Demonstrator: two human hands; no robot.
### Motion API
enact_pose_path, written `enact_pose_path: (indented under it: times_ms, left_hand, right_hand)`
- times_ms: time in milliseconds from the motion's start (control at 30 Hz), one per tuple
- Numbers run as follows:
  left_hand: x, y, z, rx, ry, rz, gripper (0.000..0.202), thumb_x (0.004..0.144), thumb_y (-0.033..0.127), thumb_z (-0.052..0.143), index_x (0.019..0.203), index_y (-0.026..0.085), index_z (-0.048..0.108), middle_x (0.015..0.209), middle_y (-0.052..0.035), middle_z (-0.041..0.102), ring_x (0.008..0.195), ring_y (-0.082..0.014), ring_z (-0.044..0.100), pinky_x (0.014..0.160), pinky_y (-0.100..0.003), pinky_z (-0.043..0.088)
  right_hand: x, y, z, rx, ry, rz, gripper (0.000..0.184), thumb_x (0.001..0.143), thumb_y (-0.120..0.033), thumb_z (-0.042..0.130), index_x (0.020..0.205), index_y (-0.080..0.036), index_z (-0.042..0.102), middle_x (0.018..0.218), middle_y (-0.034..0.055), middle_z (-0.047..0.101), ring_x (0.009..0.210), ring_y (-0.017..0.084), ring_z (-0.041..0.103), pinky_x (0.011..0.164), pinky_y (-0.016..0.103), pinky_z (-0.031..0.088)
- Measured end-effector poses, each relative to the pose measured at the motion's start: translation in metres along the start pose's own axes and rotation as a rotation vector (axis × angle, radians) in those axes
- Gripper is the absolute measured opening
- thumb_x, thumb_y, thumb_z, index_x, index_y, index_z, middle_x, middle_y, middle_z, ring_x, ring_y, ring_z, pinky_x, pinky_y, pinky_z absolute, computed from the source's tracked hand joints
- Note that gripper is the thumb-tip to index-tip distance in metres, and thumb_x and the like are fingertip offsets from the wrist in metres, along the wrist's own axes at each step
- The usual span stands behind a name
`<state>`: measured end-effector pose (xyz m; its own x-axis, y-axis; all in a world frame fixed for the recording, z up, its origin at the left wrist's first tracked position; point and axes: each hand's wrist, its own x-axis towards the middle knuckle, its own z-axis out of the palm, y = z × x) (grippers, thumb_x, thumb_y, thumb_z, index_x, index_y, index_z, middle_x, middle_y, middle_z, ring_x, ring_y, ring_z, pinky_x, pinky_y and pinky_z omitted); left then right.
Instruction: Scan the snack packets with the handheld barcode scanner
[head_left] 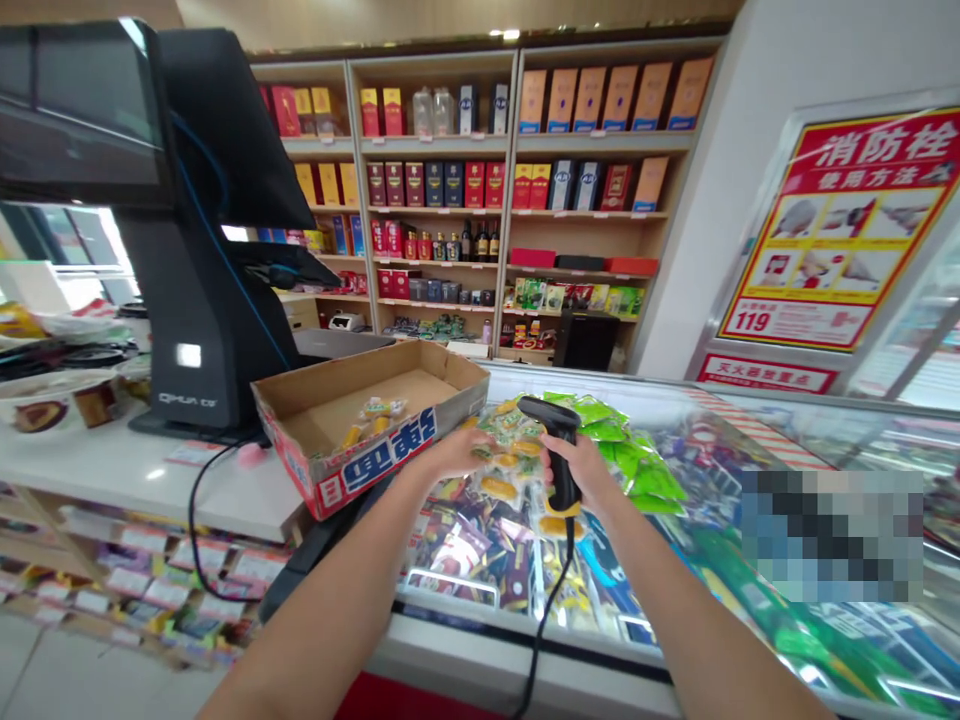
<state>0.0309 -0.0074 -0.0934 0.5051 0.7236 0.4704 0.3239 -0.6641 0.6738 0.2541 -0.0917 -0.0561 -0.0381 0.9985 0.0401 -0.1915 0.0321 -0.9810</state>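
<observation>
My right hand [581, 465] grips the handle of a black handheld barcode scanner [562, 480], its head tilted up and to the left. A cable hangs from the scanner's base toward me. At the left edge of a pile of clear-wrapped yellow snack packets [499, 487], my left hand [459, 453] has its fingers closed at one packet, whose shape is partly hidden. The pile lies on the glass top of a chest freezer [660, 400]. Green snack bags [634, 465] are heaped just right of the scanner.
An open cardboard box [300, 392] with a few packets inside stands left of my left hand. Behind it rises a black checkout terminal [202, 260] on a white counter [247, 500]. Shelves [435, 145] of boxed goods line the back wall. A red fire-hydrant sign [847, 230] hangs at right.
</observation>
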Motion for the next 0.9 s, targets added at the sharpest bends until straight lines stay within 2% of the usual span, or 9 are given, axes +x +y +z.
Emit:
enact_pose_path:
  times_ms: [133, 233, 300, 400, 533, 600, 700, 800, 900]
  left_hand:
    - [-0.005, -0.007, -0.010, 0.019, -0.032, -0.119, 0.036, 0.044, 0.011, 0.078, 0.077, 0.026, 0.074, 0.078, -0.0027, 0.069, 0.078, -0.0234, 0.064, 0.079, -0.029, 0.048]
    - [-0.004, -0.003, -0.012, 0.051, -0.119, -0.130, 0.031, 0.040, 0.014, 0.081, 0.068, 0.025, 0.072, 0.067, 0.0007, 0.066, 0.061, -0.0179, 0.058, 0.063, -0.025, 0.045]
    - [-0.004, 0.002, -0.012, 0.072, -0.131, -0.132, 0.026, 0.040, 0.014, 0.081, 0.060, 0.023, 0.068, 0.058, 0.0030, 0.061, 0.052, -0.0137, 0.051, 0.053, -0.022, 0.039]
    - [-0.004, 0.010, -0.013, -0.017, -0.077, -0.176, 0.024, 0.044, 0.018, 0.082, 0.057, 0.019, 0.063, 0.051, 0.0048, 0.055, 0.046, -0.0101, 0.046, 0.046, -0.021, 0.034]
    - [-0.002, 0.022, -0.016, -0.386, 0.113, -0.414, 0.033, 0.061, 0.037, 0.080, 0.077, 0.016, 0.060, 0.059, -0.0003, 0.064, 0.045, -0.0120, 0.054, 0.038, -0.019, 0.032]
    - [-0.001, 0.026, -0.017, -0.611, 0.208, -0.528, 0.036, 0.069, 0.041, 0.076, 0.087, 0.016, 0.057, 0.064, -0.0025, 0.066, 0.050, -0.0152, 0.062, 0.039, -0.019, 0.040]
    - [0.001, 0.030, -0.017, -0.898, 0.236, -0.553, 0.032, 0.070, 0.029, 0.077, 0.086, 0.015, 0.054, 0.067, -0.0019, 0.066, 0.059, -0.0147, 0.066, 0.057, -0.027, 0.057]
    - [0.001, 0.030, -0.016, -0.950, 0.263, -0.532, 0.031, 0.065, 0.021, 0.080, 0.079, 0.014, 0.053, 0.061, 0.0015, 0.062, 0.052, -0.0110, 0.062, 0.061, -0.030, 0.059]
    - [0.002, 0.030, -0.014, -0.857, 0.330, -0.575, 0.033, 0.065, 0.027, 0.080, 0.079, 0.015, 0.053, 0.057, 0.0022, 0.061, 0.048, -0.0129, 0.062, 0.053, -0.030, 0.058]
  right_hand:
    - [-0.001, 0.000, 0.004, -0.044, -0.011, -0.023, 0.030, 0.067, -0.041, 0.073, 0.059, -0.016, 0.057, 0.048, -0.0004, 0.056, 0.036, 0.011, 0.050, 0.036, 0.025, 0.044]
    - [-0.003, -0.002, 0.006, -0.030, -0.005, -0.042, 0.030, 0.068, -0.041, 0.071, 0.058, -0.016, 0.058, 0.047, -0.0006, 0.056, 0.035, 0.011, 0.049, 0.035, 0.025, 0.044]
    - [-0.005, -0.003, 0.008, -0.015, 0.013, -0.052, 0.029, 0.067, -0.040, 0.073, 0.059, -0.016, 0.057, 0.048, -0.0013, 0.055, 0.036, 0.011, 0.048, 0.035, 0.025, 0.044]
    - [-0.007, -0.005, 0.010, -0.001, 0.020, -0.053, 0.029, 0.065, -0.040, 0.074, 0.060, -0.016, 0.057, 0.049, -0.0018, 0.055, 0.036, 0.010, 0.049, 0.036, 0.025, 0.045]
    - [-0.011, -0.006, 0.012, 0.029, -0.053, -0.020, 0.027, 0.066, -0.039, 0.072, 0.068, -0.016, 0.058, 0.051, -0.0026, 0.057, 0.037, 0.011, 0.051, 0.037, 0.025, 0.046]
    - [-0.014, -0.007, 0.013, 0.004, -0.136, 0.008, 0.028, 0.066, -0.040, 0.072, 0.070, -0.016, 0.057, 0.051, -0.0029, 0.057, 0.037, 0.011, 0.051, 0.037, 0.024, 0.046]
    - [-0.019, -0.009, 0.014, -0.101, -0.263, 0.058, 0.028, 0.066, -0.039, 0.072, 0.073, -0.017, 0.056, 0.049, -0.0036, 0.057, 0.036, 0.011, 0.051, 0.036, 0.023, 0.044]
    - [-0.021, -0.010, 0.012, -0.198, -0.340, 0.085, 0.028, 0.068, -0.038, 0.071, 0.073, -0.017, 0.054, 0.049, -0.0038, 0.057, 0.034, 0.010, 0.049, 0.035, 0.022, 0.042]
    - [-0.020, -0.012, 0.009, -0.238, -0.356, 0.088, 0.030, 0.067, -0.038, 0.074, 0.074, -0.018, 0.052, 0.048, -0.0043, 0.057, 0.034, 0.010, 0.050, 0.036, 0.022, 0.043]
